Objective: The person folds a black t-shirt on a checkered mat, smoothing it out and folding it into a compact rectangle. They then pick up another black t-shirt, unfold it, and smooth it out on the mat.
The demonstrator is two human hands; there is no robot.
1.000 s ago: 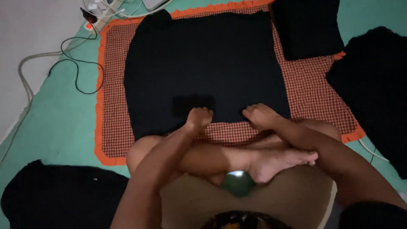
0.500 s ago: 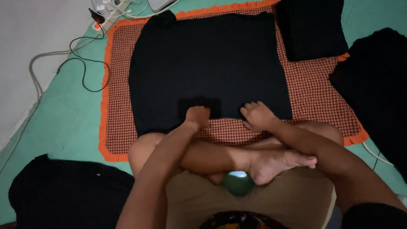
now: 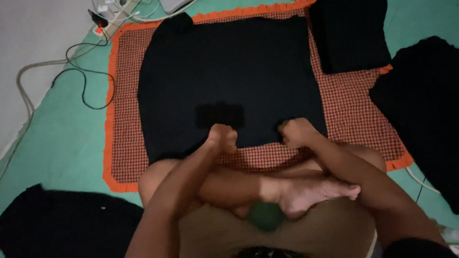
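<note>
Both hands sit at the near edge of a black garment [image 3: 224, 76] that lies spread flat on a red checked cloth with an orange border [image 3: 125, 95]. The left hand [image 3: 221, 138] is curled closed, pinching the garment's near hem left of centre. The right hand [image 3: 295, 132] is closed the same way on the hem further right — the two are apart, with a stretch of hem between them. A darker rectangular patch [image 3: 220, 114] shows on the garment just beyond the left hand.

The person sits cross-legged on the green floor [image 3: 57, 143], one bare foot [image 3: 311, 191] tucked across the lap, near to the camera.

A folded black garment [image 3: 351, 33] rests at the cloth's far right corner. More dark clothing lies at the right [image 3: 425, 110] and at the near left [image 3: 62, 224]. Cables [image 3: 81, 71] trail over the floor at the far left — they run toward a power strip [image 3: 107, 9].
</note>
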